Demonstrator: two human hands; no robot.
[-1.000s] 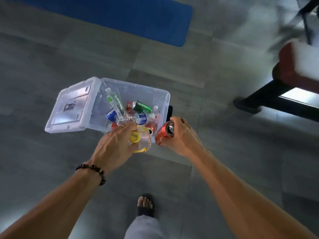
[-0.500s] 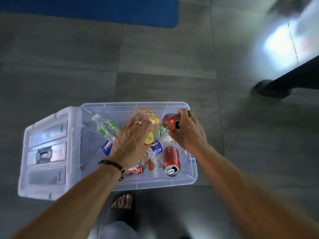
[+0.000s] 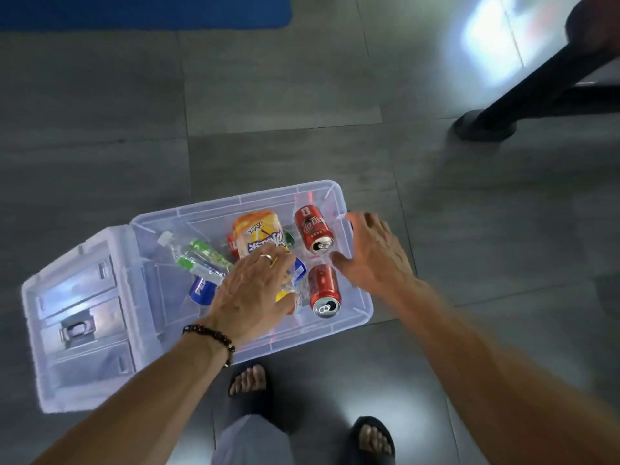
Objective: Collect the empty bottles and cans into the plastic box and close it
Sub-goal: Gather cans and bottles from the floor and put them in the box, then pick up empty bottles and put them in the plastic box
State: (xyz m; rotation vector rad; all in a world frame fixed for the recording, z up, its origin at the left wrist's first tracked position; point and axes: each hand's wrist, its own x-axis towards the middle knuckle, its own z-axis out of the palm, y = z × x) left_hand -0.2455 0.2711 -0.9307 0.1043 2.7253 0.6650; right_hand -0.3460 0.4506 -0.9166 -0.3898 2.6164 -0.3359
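A clear plastic box (image 3: 360, 307) stands open on the grey floor, its hinged lid (image 3: 80, 317) folded out to the left. Inside lie several empties: two red cans (image 3: 312, 229) (image 3: 323, 290), an orange-labelled bottle (image 3: 260, 234), a green-labelled clear bottle (image 3: 198, 258) and a blue can (image 3: 200, 290). My left hand (image 3: 251, 290) hovers over the box's middle with fingers spread, covering part of the pile and gripping nothing. My right hand (image 3: 372, 253) is over the box's right rim, fingers relaxed and empty, just right of the far red can.
A black furniture leg and foot (image 3: 484, 124) stand at the upper right. A blue mat (image 3: 144, 10) lies along the top left. My sandalled feet (image 3: 248, 380) are just in front of the box.
My right hand let go of the red can, which now lies in the box's far right corner. My left hand released the orange-labelled bottle onto the pile. Both hands have drawn back slightly.
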